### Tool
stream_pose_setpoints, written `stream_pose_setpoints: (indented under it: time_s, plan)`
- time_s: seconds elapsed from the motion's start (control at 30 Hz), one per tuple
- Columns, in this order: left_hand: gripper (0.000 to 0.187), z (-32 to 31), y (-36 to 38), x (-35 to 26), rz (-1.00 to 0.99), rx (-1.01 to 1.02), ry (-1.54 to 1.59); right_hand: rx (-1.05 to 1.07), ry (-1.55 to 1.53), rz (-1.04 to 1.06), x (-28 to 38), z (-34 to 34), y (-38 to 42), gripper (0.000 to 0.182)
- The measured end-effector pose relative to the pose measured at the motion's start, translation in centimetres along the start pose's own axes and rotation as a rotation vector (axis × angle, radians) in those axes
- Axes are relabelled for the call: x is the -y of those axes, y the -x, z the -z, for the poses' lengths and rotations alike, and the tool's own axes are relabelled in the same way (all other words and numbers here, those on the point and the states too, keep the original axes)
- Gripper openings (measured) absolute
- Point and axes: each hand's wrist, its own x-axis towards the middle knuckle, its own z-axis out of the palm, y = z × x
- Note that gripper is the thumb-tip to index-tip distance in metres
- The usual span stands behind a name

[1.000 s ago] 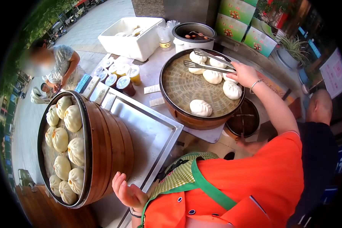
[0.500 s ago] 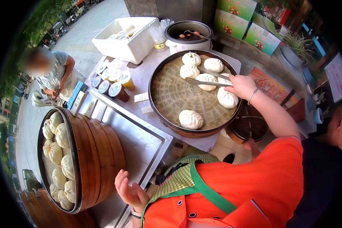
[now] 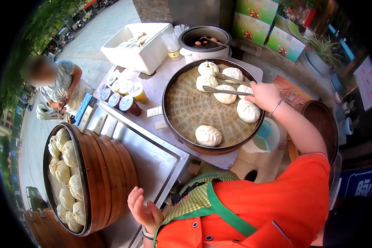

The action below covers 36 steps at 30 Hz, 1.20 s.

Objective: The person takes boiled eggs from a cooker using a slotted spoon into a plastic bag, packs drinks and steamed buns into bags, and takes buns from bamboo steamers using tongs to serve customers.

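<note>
My right hand (image 3: 265,97) grips metal tongs (image 3: 229,91) over the right side of a round steamer tray (image 3: 190,109) with a woven base. The tongs' two arms are apart, their tips among the white buns. One arm crosses a bun (image 3: 225,97); the other lies near an upper bun (image 3: 233,75). Several more buns sit on the tray, including a lone bun (image 3: 208,136) near its front edge. Low in front of my body, my left hand (image 3: 145,210) is empty, its fingers loosely bent and apart, near a tall bamboo steamer (image 3: 105,177) full of buns.
Sealed cups (image 3: 130,104) and a white foam box (image 3: 138,49) stand behind the metal counter (image 3: 153,153). A pot (image 3: 205,41) with eggs is at the back. Right of the tray are a bucket (image 3: 262,138) with a blue scoop and a wooden steamer (image 3: 322,124). A person (image 3: 64,82) stands across the table.
The tongs have shifted slightly right. The steamer beside the table has moved right, exposing the bucket with the scoop. A co-worker at the right has mostly left view. My left hand is nearly unchanged.
</note>
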Motion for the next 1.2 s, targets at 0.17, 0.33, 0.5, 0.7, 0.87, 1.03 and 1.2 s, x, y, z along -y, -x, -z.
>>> stream_pose_setpoints:
  time_s: [0.17,0.33,0.5,0.7,0.87,1.03,1.2]
  plan:
    - [0.047,0.4,0.6,0.2,0.04,0.011,-0.02,-0.049,0.034,0.065,2.7,-1.4,0.8,0.043]
    - [0.047,0.4,1.0,0.4,0.062,0.024,0.003,-0.011,0.007,0.004,0.5,-1.9,1.0,0.044]
    - [0.047,-0.1,0.4,0.3,0.058,0.054,0.008,-0.123,0.065,0.077,0.1,-2.1,-0.1,0.047]
    - [0.047,-0.7,0.3,-0.1,0.048,0.093,0.018,-0.318,0.221,0.35,-2.2,-3.8,-5.3,0.048]
    - [0.041,-1.8,0.5,-0.3,0.037,0.089,0.076,0.063,-0.193,0.106,-2.8,-3.8,-8.4,0.035]
    - [0.043,-1.7,1.0,-0.7,0.068,0.089,0.012,0.121,-0.104,0.245,-1.6,-2.9,-5.2,0.043]
    - [0.043,-2.3,1.1,-1.1,0.112,0.084,-0.022,-0.106,-0.058,0.432,0.4,-3.5,-3.3,0.048]
